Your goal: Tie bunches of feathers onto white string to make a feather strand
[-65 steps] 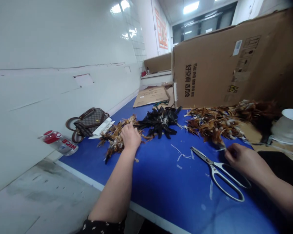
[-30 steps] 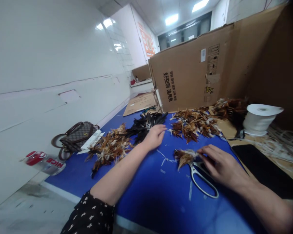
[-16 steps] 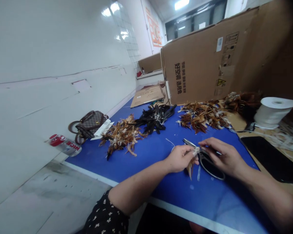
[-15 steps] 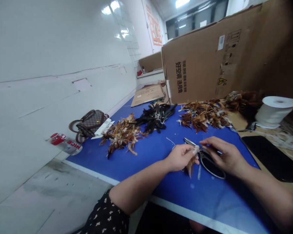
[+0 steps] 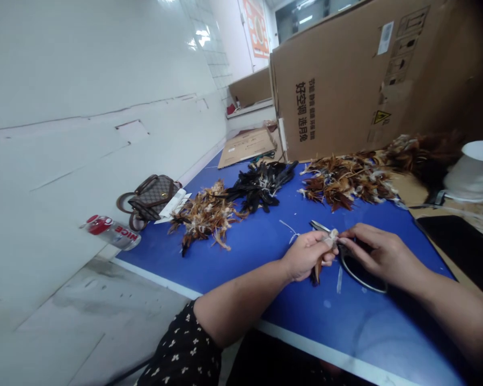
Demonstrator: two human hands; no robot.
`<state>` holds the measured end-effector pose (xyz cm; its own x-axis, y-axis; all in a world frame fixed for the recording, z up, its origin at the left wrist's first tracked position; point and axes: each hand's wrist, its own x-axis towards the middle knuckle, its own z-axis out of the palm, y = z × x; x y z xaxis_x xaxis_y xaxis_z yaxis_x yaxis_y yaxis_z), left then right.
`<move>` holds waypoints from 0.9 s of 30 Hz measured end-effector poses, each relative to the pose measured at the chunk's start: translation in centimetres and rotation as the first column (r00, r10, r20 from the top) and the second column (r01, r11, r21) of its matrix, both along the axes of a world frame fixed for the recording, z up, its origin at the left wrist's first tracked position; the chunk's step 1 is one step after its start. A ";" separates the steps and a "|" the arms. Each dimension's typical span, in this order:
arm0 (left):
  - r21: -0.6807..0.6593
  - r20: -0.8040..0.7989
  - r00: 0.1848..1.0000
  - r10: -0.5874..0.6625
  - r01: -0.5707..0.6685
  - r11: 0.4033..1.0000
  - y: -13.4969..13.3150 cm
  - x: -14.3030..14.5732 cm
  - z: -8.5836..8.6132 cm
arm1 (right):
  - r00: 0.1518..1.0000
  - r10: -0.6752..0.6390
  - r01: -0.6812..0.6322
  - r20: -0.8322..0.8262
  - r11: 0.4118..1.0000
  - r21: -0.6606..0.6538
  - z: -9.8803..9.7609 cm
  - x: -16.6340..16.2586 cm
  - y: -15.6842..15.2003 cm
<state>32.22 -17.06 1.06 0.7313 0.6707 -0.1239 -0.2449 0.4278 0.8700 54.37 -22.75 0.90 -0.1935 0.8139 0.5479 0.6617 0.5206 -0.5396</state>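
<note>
My left hand is closed around a small bunch of brown feathers, whose tips hang below my fingers over the blue table. My right hand pinches the pale top end of that bunch, fingertips touching it. Metal scissors lie on the table under and beside my right hand, partly hidden by it. Three feather piles sit farther back: light brown, black and dark brown.
A large cardboard box stands behind the piles. A white cord spool and a black mat lie at the right. By the wall at left are a brown handbag and a plastic bottle. White thread scraps dot the table.
My left hand left the far feather piles and came back to the small bunch that my right hand had drawn in beside the scissors. Both hands now hold it together.
</note>
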 end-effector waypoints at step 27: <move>0.324 -0.265 0.835 0.482 -0.394 0.860 2.2 0.8 -2.8 | 0.920 0.075 -0.226 -0.385 0.903 -0.365 0.7 -1.2 -1.7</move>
